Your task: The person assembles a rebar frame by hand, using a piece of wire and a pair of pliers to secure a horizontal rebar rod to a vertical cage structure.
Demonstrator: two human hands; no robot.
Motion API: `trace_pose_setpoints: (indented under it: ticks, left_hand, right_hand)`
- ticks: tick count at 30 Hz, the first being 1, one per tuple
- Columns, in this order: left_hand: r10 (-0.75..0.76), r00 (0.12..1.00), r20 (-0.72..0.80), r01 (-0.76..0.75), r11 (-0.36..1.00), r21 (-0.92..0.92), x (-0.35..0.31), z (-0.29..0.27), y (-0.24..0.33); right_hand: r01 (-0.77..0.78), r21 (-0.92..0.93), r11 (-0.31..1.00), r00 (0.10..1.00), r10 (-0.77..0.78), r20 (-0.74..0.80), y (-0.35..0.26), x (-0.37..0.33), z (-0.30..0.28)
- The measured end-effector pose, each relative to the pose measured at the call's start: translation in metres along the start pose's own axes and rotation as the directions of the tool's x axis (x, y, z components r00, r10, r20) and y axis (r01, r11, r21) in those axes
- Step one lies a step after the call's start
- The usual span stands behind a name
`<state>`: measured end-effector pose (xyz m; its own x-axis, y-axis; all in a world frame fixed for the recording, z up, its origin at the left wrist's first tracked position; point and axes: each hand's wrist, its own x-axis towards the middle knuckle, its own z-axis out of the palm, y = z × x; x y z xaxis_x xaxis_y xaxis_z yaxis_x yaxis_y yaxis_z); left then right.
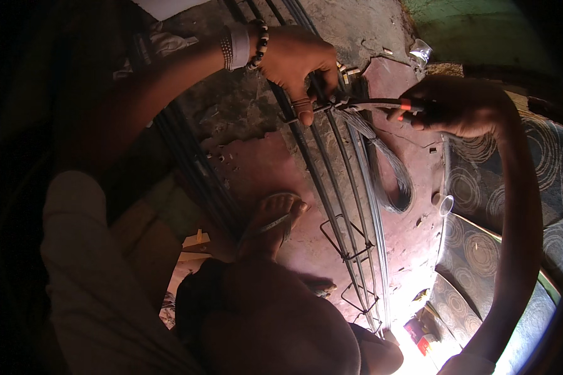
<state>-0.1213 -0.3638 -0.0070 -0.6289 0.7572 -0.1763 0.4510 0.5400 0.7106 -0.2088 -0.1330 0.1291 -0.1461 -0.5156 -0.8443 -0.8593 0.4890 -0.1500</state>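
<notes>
My left hand [297, 65], with a bead bracelet at the wrist, is closed around a thin steel stirrup [288, 120] where it crosses the long reinforcing bars [324, 170]. Its thumb presses down on the near side, and some fingertips are hidden behind the bars. From the right, my right hand [463, 109] grips pincers [381, 103] with red and black handles. Their jaws meet the crossing close to my left fingers. A looped bundle of tie wire [397, 181] hangs beside the bars just below the jaws. Lower down, more square stirrups [346, 240] stand around the bars.
Further steel bars [191, 159] lie to the left on the worn reddish floor [259, 162]. My sandalled foot [275, 215] is beside the bars. Circle-patterned fabric [472, 244] lines the right side. A clear plastic cup [421, 50] lies at the upper right; bright light falls at the lower right.
</notes>
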Motion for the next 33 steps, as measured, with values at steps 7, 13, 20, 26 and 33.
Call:
trace_pose_setpoints:
  ticks: [7, 13, 20, 26, 33]
  left_hand:
    - [0.045, 0.998, -0.036, -0.045, 0.999, 0.015, 0.003, 0.002, -0.003]
    - [-0.036, 0.999, 0.023, 0.035, 0.999, 0.018, -0.004, -0.002, 0.005]
    - [0.052, 0.992, -0.116, -0.041, 0.994, 0.097, -0.004, 0.006, -0.003]
    - [0.107, 0.99, -0.091, -0.105, 0.994, 0.027, 0.004, 0.003, 0.0]
    - [0.165, 0.95, -0.264, -0.076, 0.945, 0.317, -0.003, 0.022, -0.007]
  right_hand:
    - [-0.19, -0.105, 0.976, 0.979, 0.196, 0.058, -0.046, -0.01, -0.01]
    - [-0.247, -0.015, 0.969, 0.954, 0.24, -0.179, -0.056, -0.015, 0.013]
    - [-0.192, -0.096, 0.977, 0.929, 0.149, -0.339, -0.006, 0.005, 0.026]
    - [-0.106, -0.124, 0.987, 0.936, 0.057, -0.349, -0.017, -0.014, 0.044]
    - [-0.189, 0.463, 0.866, 0.929, 0.311, -0.201, -0.042, 0.004, 0.089]
